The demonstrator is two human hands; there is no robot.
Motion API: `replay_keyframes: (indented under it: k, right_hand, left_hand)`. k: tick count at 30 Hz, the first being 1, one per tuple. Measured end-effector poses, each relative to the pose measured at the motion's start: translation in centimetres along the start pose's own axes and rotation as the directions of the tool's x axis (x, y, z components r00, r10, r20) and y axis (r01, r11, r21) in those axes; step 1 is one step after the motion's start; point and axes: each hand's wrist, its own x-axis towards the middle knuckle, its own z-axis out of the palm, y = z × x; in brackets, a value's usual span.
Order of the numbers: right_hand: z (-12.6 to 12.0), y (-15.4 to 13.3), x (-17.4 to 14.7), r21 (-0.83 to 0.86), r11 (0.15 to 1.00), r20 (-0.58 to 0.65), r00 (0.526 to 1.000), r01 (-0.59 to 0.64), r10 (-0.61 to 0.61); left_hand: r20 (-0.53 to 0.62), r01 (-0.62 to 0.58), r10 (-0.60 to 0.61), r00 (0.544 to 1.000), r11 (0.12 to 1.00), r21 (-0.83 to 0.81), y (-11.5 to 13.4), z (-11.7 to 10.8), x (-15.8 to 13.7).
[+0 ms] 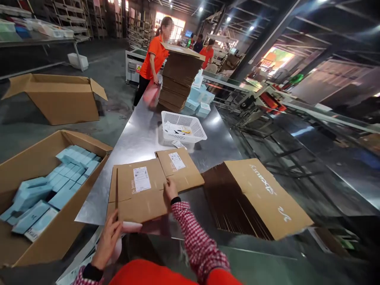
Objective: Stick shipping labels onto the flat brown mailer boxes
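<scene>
A flattened brown carton [151,208] with a white printed label [141,179] lies at the near end of the metal table. My left hand [108,237] has its fingers closed at the carton's lower left corner; a pale, curled strip of paper [130,227] hangs beside it. My right hand [171,190] grips the carton's right edge, fingertips on top. Just beyond, partly overlapped, is a second flattened carton [190,174] with its own label [177,161]. To the right leans a thick stack of flattened cartons [264,194] with white lettering.
On the metal table [130,138] stand a white perforated basket [184,136] with small items, a tall cardboard stack [178,79] and light-blue boxes [198,99]. An open carton [35,249] of blue boxes is at left, another open carton [63,103] behind. A co-worker [154,55] stands across.
</scene>
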Motion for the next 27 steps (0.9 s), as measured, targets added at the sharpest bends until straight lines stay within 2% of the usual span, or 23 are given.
replay_keyframes:
  k: [3,5,7,8,9,10,11,12,13,14,15,17,19,20,21,23,25,27]
  right_hand:
    - [-7.5,0.8,4.2,0.021,1.000,-0.030,1.000,-0.005,0.006]
    - [-11.4,1.0,6.4,0.021,1.000,-0.062,0.998,-0.011,0.012]
    - [-12.6,0.4,6.4,0.077,0.997,-0.001,1.000,0.019,-0.019]
    - [-12.0,-0.2,5.4,0.146,0.988,0.112,0.991,0.056,-0.073]
    - [-10.6,-1.0,3.6,0.237,0.967,0.276,0.948,0.094,-0.160]
    - [-8.5,-1.8,1.1,0.360,0.926,0.451,0.847,0.116,-0.282]
    - [-5.9,-2.7,-1.8,0.457,0.882,0.627,0.663,0.111,-0.409]
    - [-3.1,-3.5,-5.0,0.523,0.847,0.720,0.483,0.096,-0.499]
    - [-0.4,-4.1,-8.2,0.598,0.800,0.735,0.364,0.050,-0.572]
    - [2.0,-4.6,-11.1,0.642,0.766,0.743,0.265,-0.021,-0.615]
    - [4.0,-4.9,-13.7,0.658,0.744,0.745,0.244,-0.115,-0.621]
    - [6.2,-5.2,-17.2,0.657,0.698,0.752,0.324,-0.286,-0.575]
    - [6.4,-5.2,-18.5,0.651,0.655,0.755,0.412,-0.384,-0.510]
    - [6.0,-5.2,-18.5,0.652,0.645,0.754,0.426,-0.398,-0.499]
    - [5.4,-5.3,-18.3,0.655,0.643,0.752,0.429,-0.397,-0.501]
    - [4.3,-5.7,-17.8,0.657,0.655,0.749,0.423,-0.372,-0.511]
    - [3.7,-6.1,-17.5,0.649,0.669,0.758,0.382,-0.362,-0.528]
    - [3.8,-6.2,-17.5,0.629,0.666,0.777,0.337,-0.401,-0.532]
  left_hand:
    - [0.037,-0.076,0.076,0.996,0.997,-0.004,4.1,-2.6,-0.3]
    - [0.003,-0.153,0.153,0.988,0.988,0.006,6.6,-4.3,-0.5]
    - [-0.063,-0.262,0.263,0.963,0.965,0.022,8.8,-5.8,-0.7]
    - [-0.096,-0.314,0.316,0.944,0.949,0.031,9.9,-6.4,-0.8]
    - [-0.123,-0.361,0.363,0.924,0.932,0.041,11.0,-6.9,-1.0]
    - [-0.146,-0.400,0.403,0.903,0.915,0.052,12.0,-7.5,-1.2]
    - [-0.156,-0.433,0.438,0.886,0.899,0.064,12.9,-8.0,-1.3]
    - [-0.164,-0.458,0.465,0.870,0.885,0.078,13.5,-8.7,-1.3]
    - [-0.183,-0.471,0.481,0.858,0.877,0.095,13.9,-9.5,-1.3]
    - [-0.205,-0.461,0.476,0.855,0.880,0.116,13.8,-10.4,-1.1]
    - [-0.229,-0.424,0.447,0.865,0.894,0.145,13.3,-11.4,-0.8]
    - [-0.291,-0.255,0.327,0.899,0.932,0.258,11.2,-13.4,-0.2]
    - [-0.366,-0.020,0.198,0.909,0.899,0.437,8.2,-14.8,0.1]
    - [-0.402,0.092,0.143,0.904,0.855,0.511,6.8,-14.9,0.0]
    - [-0.383,0.103,0.137,0.913,0.833,0.544,5.7,-14.7,-0.3]
    - [-0.188,-0.099,0.227,0.956,0.848,0.521,4.3,-13.0,-1.4]
    - [-0.004,-0.316,0.346,0.938,0.862,0.396,4.0,-10.6,-2.4]
    - [0.032,-0.365,0.372,0.928,0.887,0.282,4.3,-8.2,-3.1]
